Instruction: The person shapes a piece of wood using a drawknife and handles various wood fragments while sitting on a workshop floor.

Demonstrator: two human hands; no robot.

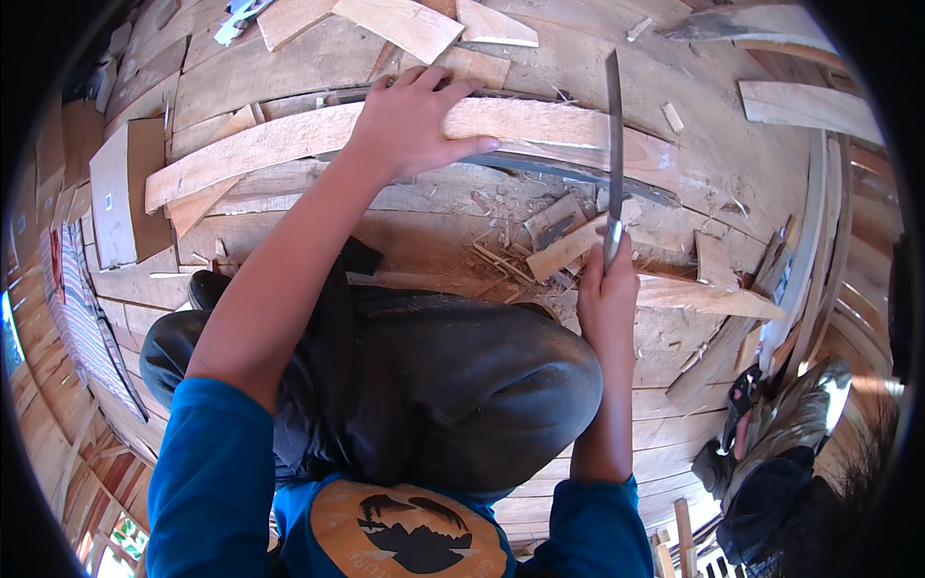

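A long pale wooden board (289,133) lies across in front of me on the plank floor, bowed by the lens. My left hand (409,120) grips it near its middle, fingers over the far edge and thumb along the near side. My right hand (609,284) is closed round the handle of a long knife (616,125), mostly hidden in the fist. Its narrow dark blade points away from me and passes over the board's right part; whether it touches the wood I cannot tell. A dark strip (568,171) runs beneath the board.
Wood offcuts (409,27) lie beyond the board. Chips and a short piece (568,248) are scattered near my right knee. A cardboard box (130,193) stands at left, by a striped cloth (87,308). Another person (780,462) sits at lower right; more boards (805,103) lie at far right.
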